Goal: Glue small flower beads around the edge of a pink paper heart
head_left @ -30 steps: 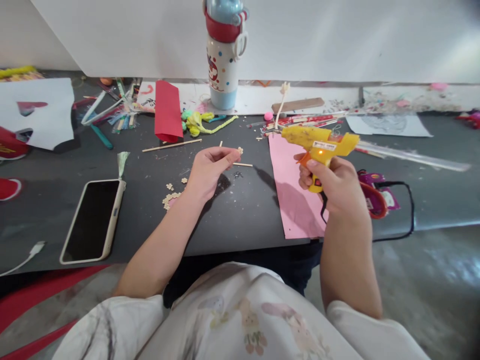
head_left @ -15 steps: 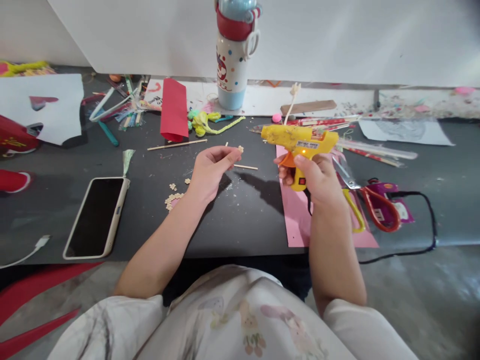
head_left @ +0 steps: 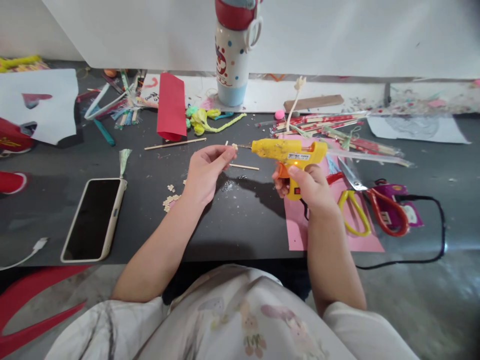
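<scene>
Between the thumb and fingers of my left hand (head_left: 206,172) is pinched a small cream flower-shaped piece (head_left: 234,146). My right hand (head_left: 309,187) grips a yellow hot glue gun (head_left: 287,152) by its handle, fingers at the orange trigger, its small light glowing. The gun's metal nozzle points left, with its tip at or very near the cream piece; I cannot tell whether they touch. Similar cream pieces (head_left: 171,202) lie on the table beside my left forearm, some ringed around something pink. A thin wooden stick (head_left: 244,167) lies just beyond my left fingers.
A phone (head_left: 95,220) lies at left. Scissors (head_left: 356,187) with red and yellow handles rest on pink paper (head_left: 296,235) at right, near the gun's black cord (head_left: 442,220). Behind stand a bottle (head_left: 231,65) and a red paper piece (head_left: 171,107), among wrapped sticks and scraps.
The glue gun in my right hand has moved left and slightly down, bringing its nozzle to the cream piece. My left hand keeps its pinch, almost in place.
</scene>
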### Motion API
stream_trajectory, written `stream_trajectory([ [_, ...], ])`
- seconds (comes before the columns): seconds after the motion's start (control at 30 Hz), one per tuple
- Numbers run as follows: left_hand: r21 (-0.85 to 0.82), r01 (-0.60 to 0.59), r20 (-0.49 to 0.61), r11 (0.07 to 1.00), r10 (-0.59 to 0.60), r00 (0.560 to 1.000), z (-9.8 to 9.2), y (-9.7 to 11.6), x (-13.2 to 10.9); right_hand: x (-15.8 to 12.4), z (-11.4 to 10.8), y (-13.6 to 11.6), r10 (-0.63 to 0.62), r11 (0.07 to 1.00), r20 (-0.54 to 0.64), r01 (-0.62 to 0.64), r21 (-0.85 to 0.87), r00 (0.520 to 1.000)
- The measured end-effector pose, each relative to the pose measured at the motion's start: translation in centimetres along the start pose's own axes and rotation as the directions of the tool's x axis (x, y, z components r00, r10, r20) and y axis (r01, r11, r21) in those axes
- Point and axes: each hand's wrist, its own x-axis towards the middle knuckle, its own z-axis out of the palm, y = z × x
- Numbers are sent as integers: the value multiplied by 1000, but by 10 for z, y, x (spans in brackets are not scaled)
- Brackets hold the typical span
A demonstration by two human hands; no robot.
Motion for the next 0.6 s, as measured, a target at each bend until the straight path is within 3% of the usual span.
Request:
stream_trajectory([
  [0.6,-1,-4,20,1000,4,1000,-1,0,-1,0,1,0,-3,1000,24,3,20,1000],
])
